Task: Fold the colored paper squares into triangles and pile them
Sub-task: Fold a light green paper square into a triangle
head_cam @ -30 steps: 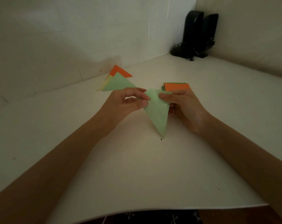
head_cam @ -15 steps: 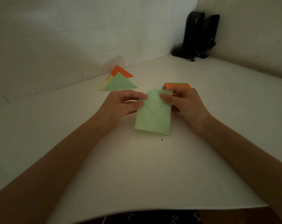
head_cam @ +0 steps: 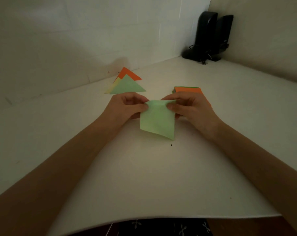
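**Head view.** Light green paper square held up between both hands, over the middle of the desk and near the person. The left hand pinches the sheet's upper left corner between thumb and curled fingers. The right hand pinches the upper right corner in the same way. The sheet hangs from these two corners with its lower edge free and bowed slightly toward the camera. Whether that edge touches the desk cannot be told.

The sheet looks thin, limp and unevenly lit. A faint diagonal mark may be a crease, but the light is too dim to confirm it.

Beyond the left hand lies the pile of triangles, with a green one on top and yellow and orange ones showing beneath it. Just behind the right hand sits the stack of unfolded squares, orange uppermost. Two dark speakers stand in the far corner.

*Step in hand (judged):* folding this green sheet, with several squares left to do.

*Next move (judged):* bring two opposite corners together so the edges meet exactly, press the diagonal flat against the desk, then lay the triangle on the pile. Thin paper slips easily, so the corners need a firm pinch while the crease is set.
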Tool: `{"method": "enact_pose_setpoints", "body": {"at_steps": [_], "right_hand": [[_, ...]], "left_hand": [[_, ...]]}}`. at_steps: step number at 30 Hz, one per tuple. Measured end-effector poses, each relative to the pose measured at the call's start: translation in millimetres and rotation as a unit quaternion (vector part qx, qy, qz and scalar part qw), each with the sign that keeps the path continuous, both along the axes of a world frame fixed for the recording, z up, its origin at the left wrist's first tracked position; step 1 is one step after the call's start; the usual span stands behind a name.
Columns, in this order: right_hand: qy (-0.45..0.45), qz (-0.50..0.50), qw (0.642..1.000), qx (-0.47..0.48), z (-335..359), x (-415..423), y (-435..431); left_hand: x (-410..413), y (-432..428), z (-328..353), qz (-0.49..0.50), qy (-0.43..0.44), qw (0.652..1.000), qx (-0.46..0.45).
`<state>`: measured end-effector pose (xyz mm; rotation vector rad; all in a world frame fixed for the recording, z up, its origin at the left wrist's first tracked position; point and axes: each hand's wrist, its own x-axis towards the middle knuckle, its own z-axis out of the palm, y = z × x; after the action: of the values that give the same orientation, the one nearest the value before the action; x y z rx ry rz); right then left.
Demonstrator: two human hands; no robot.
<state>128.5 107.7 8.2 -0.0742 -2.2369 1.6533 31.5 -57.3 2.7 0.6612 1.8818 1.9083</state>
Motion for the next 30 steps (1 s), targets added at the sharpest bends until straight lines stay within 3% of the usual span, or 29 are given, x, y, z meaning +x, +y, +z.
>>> {"method": "enact_pose_setpoints", "body": {"at_steps": [12, 17, 21, 24, 30], "right_hand": [[0.029, 0.003, 0.999, 0.023, 1, 4, -1], [0.027, 0.011, 0.998, 0.050, -2, 4, 1], [0.016, 0.005, 0.974, 0.227, -5, 3, -1], [0.014, 0.013, 0.956, 0.294, -7, 2, -6], [-0.009, 0.010, 0.968, 0.251, -7, 2, -4]], "left_hand": [[2, 3, 8, -0.012, -0.106, 0.994, 0.029], [4, 0, 2, -0.025, -0.003, 0.999, -0.034], [9, 0, 6, -0.034, 0.038, 0.997, -0.056], [12, 2, 5, -0.046, 0.091, 0.990, -0.093], [14, 3, 4, -0.062, 0.099, 0.987, -0.114]]}}
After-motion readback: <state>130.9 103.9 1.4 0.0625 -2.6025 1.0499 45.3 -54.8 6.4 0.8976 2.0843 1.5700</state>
